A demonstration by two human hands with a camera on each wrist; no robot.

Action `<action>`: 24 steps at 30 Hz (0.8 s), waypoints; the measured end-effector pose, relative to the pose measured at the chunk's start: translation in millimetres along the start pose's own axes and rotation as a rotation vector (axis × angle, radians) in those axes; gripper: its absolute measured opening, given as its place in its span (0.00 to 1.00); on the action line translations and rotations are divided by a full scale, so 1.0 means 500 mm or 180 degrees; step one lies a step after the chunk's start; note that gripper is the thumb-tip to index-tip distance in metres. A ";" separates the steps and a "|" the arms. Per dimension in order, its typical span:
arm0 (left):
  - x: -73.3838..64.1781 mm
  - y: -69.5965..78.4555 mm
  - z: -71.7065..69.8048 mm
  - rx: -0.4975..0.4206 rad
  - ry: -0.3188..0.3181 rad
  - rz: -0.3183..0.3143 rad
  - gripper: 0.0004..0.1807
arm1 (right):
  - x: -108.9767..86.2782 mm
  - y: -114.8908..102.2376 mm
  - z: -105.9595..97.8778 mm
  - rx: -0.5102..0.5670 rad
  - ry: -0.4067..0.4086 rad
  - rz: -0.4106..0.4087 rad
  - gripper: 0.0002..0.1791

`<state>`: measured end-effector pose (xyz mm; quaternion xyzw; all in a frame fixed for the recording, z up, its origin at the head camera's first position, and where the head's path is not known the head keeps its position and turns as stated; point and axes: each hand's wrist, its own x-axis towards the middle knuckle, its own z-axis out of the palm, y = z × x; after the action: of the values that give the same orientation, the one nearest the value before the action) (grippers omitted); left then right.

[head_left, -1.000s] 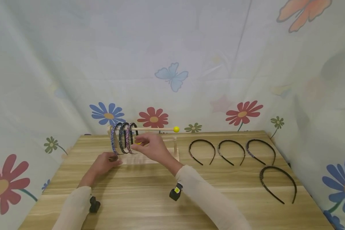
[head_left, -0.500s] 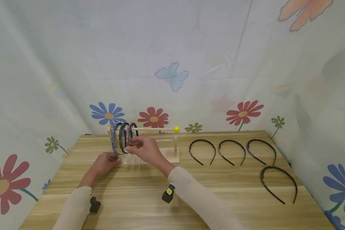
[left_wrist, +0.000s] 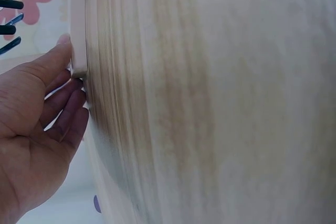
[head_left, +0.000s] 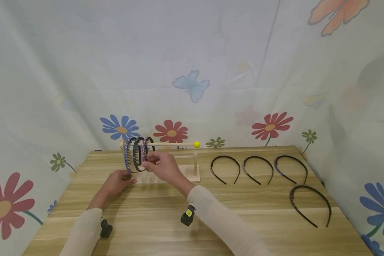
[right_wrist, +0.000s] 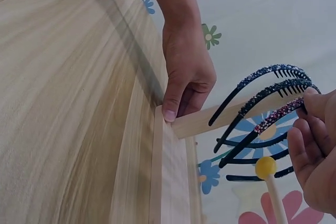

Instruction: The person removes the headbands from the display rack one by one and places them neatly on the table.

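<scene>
A wooden rack stands at the table's back left, with a long rod ending in a yellow ball. Three glittery toothed headbands hang side by side on the rod: a blue one, a dark one and a pink-purple one. My right hand pinches the pink-purple headband between thumb and fingers, low on its front side. With thumb on top, my left hand grips the left end of the rack's base; in the right wrist view that base end shows under the thumb.
On the right of the wooden table, several black headbands lie flat: three in a back row, including one beside the rack, and another headband nearer the front right. A flower-printed cloth hangs behind and at both sides.
My right hand has moved slightly left and down, onto the pink-purple headband, and then stays almost still. My left hand keeps its place at the rack's base.
</scene>
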<state>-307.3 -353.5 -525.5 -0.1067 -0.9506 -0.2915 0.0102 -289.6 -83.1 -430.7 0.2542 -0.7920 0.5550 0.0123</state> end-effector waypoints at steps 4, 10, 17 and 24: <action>0.000 0.003 0.000 0.0000 -0.0032 -0.0023 0.14 | 0.000 -0.001 -0.013 -0.0135 0.0029 -0.0088 0.11; -0.004 0.007 -0.001 0.0002 0.0003 -0.0014 0.13 | -0.004 -0.001 -0.037 -0.0277 0.0126 -0.0173 0.14; -0.008 0.007 0.000 0.0041 0.0003 0.0029 0.13 | -0.008 0.005 -0.062 -0.0367 0.0225 -0.0177 0.11; -0.011 0.023 -0.005 0.0026 -0.0031 -0.0036 0.12 | -0.017 0.009 -0.083 -0.0259 0.0250 -0.0166 0.12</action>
<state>-299.6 -346.8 -517.7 -0.1027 -0.9524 -0.2871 0.0044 -295.0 -42.1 -421.5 0.2521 -0.8059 0.5314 0.0681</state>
